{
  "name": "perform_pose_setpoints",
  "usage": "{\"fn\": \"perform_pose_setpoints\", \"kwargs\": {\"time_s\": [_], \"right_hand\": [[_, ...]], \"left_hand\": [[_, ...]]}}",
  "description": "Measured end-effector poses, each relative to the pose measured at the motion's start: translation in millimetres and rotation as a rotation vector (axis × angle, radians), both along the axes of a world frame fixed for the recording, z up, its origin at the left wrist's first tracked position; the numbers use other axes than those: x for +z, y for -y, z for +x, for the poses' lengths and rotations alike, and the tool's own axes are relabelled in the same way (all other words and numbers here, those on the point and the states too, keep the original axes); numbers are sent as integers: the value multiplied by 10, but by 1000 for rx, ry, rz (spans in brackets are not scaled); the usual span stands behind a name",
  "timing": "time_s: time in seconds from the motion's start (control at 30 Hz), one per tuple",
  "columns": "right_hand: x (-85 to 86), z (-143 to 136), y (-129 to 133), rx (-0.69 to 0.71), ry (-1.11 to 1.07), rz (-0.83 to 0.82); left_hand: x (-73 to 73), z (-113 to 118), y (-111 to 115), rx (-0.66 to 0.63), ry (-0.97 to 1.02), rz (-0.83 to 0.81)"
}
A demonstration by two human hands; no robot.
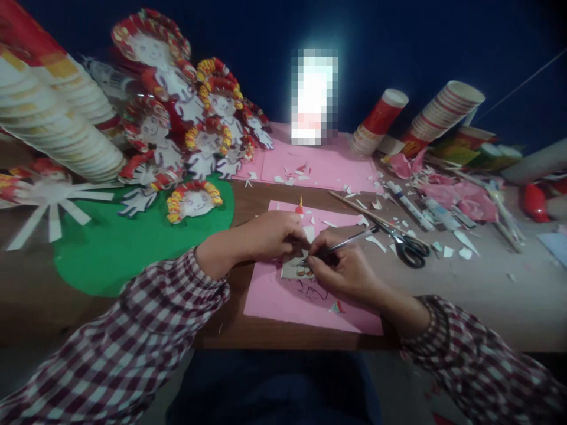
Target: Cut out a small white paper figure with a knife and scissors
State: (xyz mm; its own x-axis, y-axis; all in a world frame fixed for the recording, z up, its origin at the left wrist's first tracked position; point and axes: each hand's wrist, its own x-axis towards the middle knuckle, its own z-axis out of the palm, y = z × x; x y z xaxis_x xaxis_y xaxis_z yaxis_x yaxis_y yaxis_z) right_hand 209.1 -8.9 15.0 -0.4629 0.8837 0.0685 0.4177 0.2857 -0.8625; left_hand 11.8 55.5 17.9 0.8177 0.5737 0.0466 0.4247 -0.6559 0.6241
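Pen (352, 239): pinched by the right hand (343, 267), likely light, stiff; grip low!
Card (289, 271): on pink sheet (266, 300), probably bendable; steady its edge.
Left hand (278, 234): curled at card, can't tell if pinching.

Stacked cups (436, 121), probably paper, stand beyond black-handled scissors (398, 238).

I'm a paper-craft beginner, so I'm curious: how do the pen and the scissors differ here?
The pen is gripped in the right hand; the scissors lie on the table, unheld. The pen is one slim, straight barrel; the scissors have two wide black handle loops. Both are hand tools.
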Motion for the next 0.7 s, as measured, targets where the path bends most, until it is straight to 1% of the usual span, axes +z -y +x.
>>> {"fn": "perform_pose_setpoints", "kwargs": {"time_s": [0.27, 0.4, 0.53, 0.63, 0.7], "right_hand": [[-22, -4, 6, 4, -15, 7], [-25, -19, 7, -2, -27, 14], [2, -19, -1, -2, -50, -10], [35, 10, -20, -37, -76, -10], [48, 41, -35, -41, -135, -55]], "left_hand": [[28, 7, 8, 12, -29, -19], [15, 3, 4, -5, -22, 9], [30, -4, 10, 2, -39, 14], [63, -6, 23, 13, -70, -13], [75, -9, 29, 15, -70, -36]]}}
